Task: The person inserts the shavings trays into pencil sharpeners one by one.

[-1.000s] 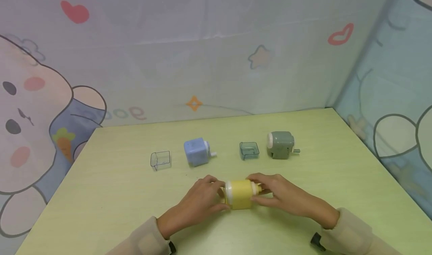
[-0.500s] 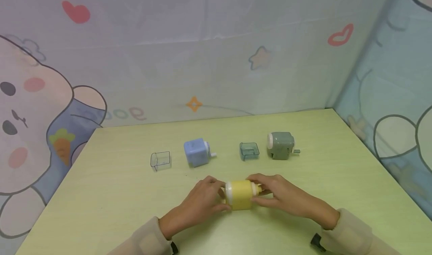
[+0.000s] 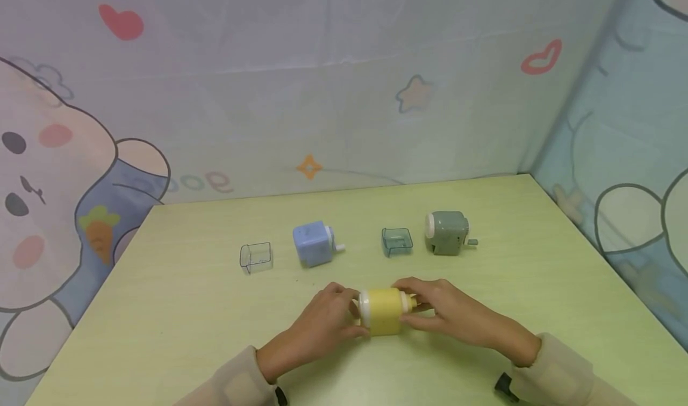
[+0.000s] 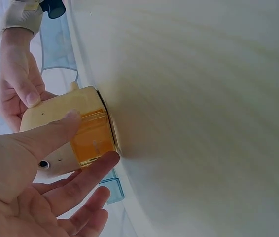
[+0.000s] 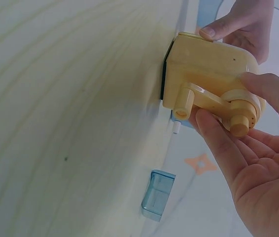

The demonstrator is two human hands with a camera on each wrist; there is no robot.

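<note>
A yellow crank pencil sharpener [image 3: 384,311] stands on the table between both hands. Its see-through orange shavings tray [image 4: 94,138] sits in the end that faces my left hand [image 3: 325,322]. In the left wrist view, the left thumb and index finger pinch the sharpener at that tray. My right hand [image 3: 451,310] grips the body at the opposite end, its thumb and fingers on either side of the crank [image 5: 208,101]. The pencil hole [image 4: 43,165] shows in the white face on the tray side.
Behind the hands stand a blue sharpener [image 3: 313,243] and a green sharpener [image 3: 447,233]. A clear tray [image 3: 255,257] lies left of the blue one, and a teal tray [image 3: 397,242] lies left of the green one. A printed cloth [image 3: 344,95] hangs behind the table.
My left hand has crept slightly to the right, against the tray end of the yellow sharpener. The right hand and the other objects have stayed in place.
</note>
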